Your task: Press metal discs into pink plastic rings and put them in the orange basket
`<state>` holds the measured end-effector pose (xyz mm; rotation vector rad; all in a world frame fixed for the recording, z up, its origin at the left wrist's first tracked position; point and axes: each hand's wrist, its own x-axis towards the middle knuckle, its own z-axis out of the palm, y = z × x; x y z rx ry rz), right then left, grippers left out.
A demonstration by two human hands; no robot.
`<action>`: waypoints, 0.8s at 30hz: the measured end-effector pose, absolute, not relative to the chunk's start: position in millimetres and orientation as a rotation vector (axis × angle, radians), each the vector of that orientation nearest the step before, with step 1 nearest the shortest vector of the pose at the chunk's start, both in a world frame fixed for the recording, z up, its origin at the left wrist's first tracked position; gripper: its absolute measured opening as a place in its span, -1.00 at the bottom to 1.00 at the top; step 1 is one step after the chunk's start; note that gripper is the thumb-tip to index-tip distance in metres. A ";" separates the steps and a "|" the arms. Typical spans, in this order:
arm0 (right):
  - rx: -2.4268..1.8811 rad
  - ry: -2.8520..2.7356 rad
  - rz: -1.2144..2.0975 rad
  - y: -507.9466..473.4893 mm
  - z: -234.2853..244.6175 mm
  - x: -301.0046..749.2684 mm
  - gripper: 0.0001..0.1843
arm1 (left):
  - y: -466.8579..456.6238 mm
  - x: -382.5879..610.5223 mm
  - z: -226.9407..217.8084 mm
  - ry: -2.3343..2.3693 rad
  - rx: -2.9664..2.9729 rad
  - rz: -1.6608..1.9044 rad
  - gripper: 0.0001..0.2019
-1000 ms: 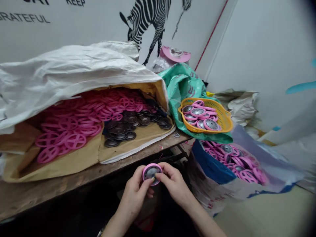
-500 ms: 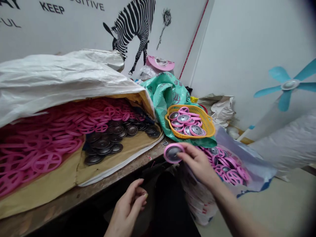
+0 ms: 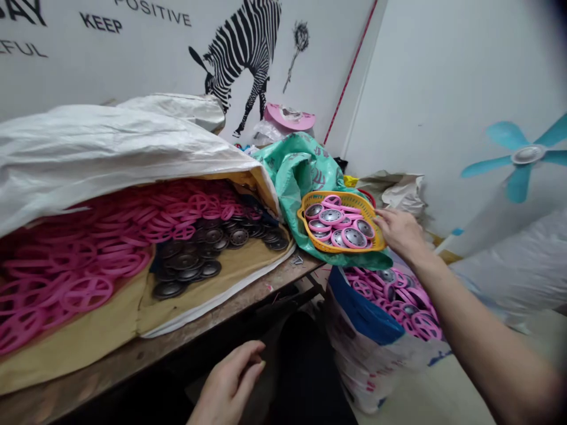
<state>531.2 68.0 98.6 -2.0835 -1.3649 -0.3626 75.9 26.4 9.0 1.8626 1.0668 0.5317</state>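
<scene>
At the right end of the yellow plastic basket (image 3: 376,241), my right hand (image 3: 397,231) has its fingers closed on the rim. Inside the basket lie several pink-rimmed wheels (image 3: 331,216) with grey hub discs. Low in front of me, my left hand (image 3: 233,381) hangs with loosely curled fingers, thumb and fingertips apart, and nothing visible in it. On the left side of the bench, pink spoked wheel rings (image 3: 86,293) are heaped beside a pile of dark hub discs (image 3: 188,260).
A large white sack (image 3: 110,139) covers the back of the ring heap. Green plastic sheeting (image 3: 290,177) lies under and behind the basket. Below, an open bag (image 3: 367,316) holds more pink wheels. A blue-bladed fan (image 3: 527,154) stands at right, beyond the bench edge (image 3: 248,295).
My right hand has moved up and right from in front of the basket to its right rim. The wheel it held has left it, and another wheel shows at the basket's right side.
</scene>
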 end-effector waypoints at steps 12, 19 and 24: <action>-1.437 -1.703 -0.201 24.2 80.3 384.2 -0.72 | 86.2 -5.9 70.2 1.555 2.357 1.035 -0.67; -1.272 -1.908 0.358 11.3 40.3 291.4 -0.75 | 147.4 -26.1 87.1 1.850 2.801 0.564 -0.69; -1.160 -2.023 0.585 4.6 34.1 244.9 -0.73 | 166.8 -14.4 84.3 1.679 2.935 0.428 -0.66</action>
